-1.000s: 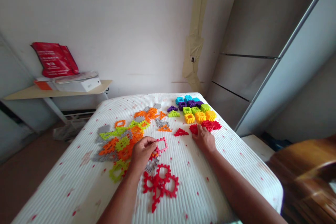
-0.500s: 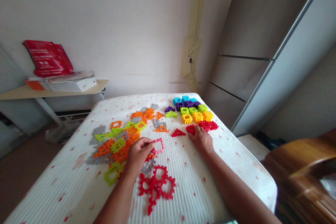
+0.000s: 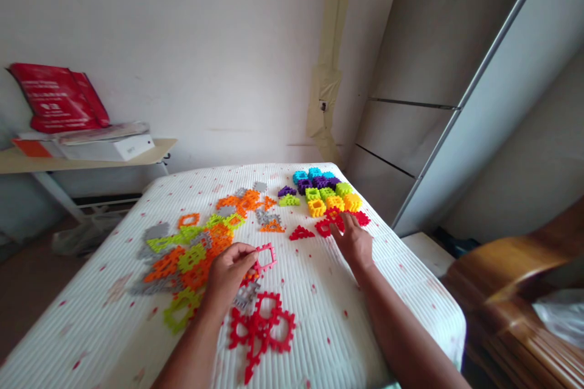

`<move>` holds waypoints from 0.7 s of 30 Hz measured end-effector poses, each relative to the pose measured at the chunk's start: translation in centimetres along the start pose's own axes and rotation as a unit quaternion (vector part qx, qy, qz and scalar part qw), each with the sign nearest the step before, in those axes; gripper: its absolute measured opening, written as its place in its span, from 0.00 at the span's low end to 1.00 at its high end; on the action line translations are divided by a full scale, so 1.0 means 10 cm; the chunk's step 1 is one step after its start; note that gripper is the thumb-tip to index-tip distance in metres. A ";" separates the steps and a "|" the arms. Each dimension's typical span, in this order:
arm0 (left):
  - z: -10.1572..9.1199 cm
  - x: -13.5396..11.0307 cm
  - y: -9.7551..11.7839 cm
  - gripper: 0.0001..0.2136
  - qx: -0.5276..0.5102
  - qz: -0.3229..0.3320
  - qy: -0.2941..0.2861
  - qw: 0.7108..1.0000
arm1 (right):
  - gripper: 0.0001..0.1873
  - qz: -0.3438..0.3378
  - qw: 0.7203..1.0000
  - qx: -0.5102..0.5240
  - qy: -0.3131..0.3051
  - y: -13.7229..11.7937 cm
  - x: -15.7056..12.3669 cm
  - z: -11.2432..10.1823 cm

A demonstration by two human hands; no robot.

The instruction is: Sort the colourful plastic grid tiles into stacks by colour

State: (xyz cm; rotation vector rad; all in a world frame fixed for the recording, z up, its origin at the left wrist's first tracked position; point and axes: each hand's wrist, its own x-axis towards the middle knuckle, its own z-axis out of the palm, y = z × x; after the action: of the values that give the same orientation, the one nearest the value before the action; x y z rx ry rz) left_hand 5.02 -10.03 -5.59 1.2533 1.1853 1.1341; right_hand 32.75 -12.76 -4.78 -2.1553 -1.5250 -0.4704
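Pinching a pink frame (image 3: 266, 257) by its left edge with the left hand (image 3: 227, 271), fingertips (image 3: 250, 251) pressed together on the plastic. Frame just right of that grip, roughly square and so without a clear long axis, turned slightly askew; whether lifted or lying on the quilt (image 3: 104, 322) hard to tell. Left hand far nearer to it than the right hand (image 3: 353, 243), well off to the right, with fingers (image 3: 340, 228) spread and resting on red pieces (image 3: 326, 226), close beside a red triangle (image 3: 301, 233). Just below the frame, a gray piece (image 3: 246, 296); lower still, a joined red lattice (image 3: 260, 331). Left of the left hand, a loose heap of orange, lime and gray pieces (image 3: 191, 261). Farther up, tidy rows of cyan, purple, lime and yellow squares (image 3: 323, 191). Beyond the quilt, a shelf (image 3: 82, 158) bearing a white box (image 3: 109, 147) and a red bag (image 3: 57, 100).
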 end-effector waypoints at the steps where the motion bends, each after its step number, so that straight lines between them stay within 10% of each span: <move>1: 0.00 0.00 0.00 0.11 0.001 0.001 -0.002 1.000 | 0.19 0.012 1.000 0.001 0.009 0.05 0.02 -0.01; 21: 0.01 -0.03 0.04 0.14 0.005 0.017 0.013 1.000 | 0.20 0.121 0.990 -0.022 -0.072 0.31 0.16 -0.06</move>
State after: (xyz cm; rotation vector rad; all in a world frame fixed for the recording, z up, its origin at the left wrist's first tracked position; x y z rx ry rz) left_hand 5.10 -10.35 -5.15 1.2737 1.1957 1.1733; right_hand 36.23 -12.73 -3.95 -2.4147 -1.3104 -0.2750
